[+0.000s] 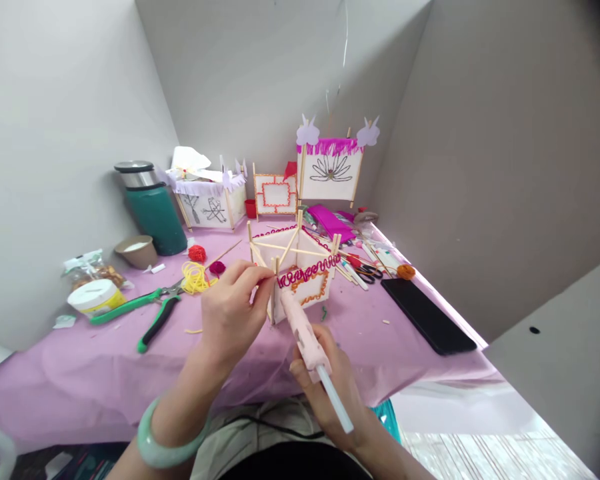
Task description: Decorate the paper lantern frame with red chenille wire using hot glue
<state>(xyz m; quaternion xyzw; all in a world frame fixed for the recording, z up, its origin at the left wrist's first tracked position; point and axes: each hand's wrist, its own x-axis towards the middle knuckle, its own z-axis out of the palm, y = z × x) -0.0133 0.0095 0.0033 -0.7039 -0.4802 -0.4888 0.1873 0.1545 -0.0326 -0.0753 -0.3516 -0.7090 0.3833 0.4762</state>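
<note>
A lantern [306,293] with a wooden-stick frame and white panels stands on the table in front of me. Wavy magenta yarn [313,269] runs along its upper edge, and an orange outline decorates the front panel. My left hand [237,313], fingers pinched, is at the near-left corner post, beside the end of that yarn; the fingertips partly hide the contact. Wrapped in my right hand [333,380] is a pale pink hot glue gun [303,330], a glue stick [336,400] jutting from its back. Its nozzle points at the same corner, close to the yarn.
Green-handled pliers [130,307], yellow yarn [195,277], a tub [95,298], a cup [137,251] and a teal bottle [155,217] are on the left. At right lie a black phone [427,315], scissors [369,272] and several markers. Decorated lanterns [213,208] stand behind.
</note>
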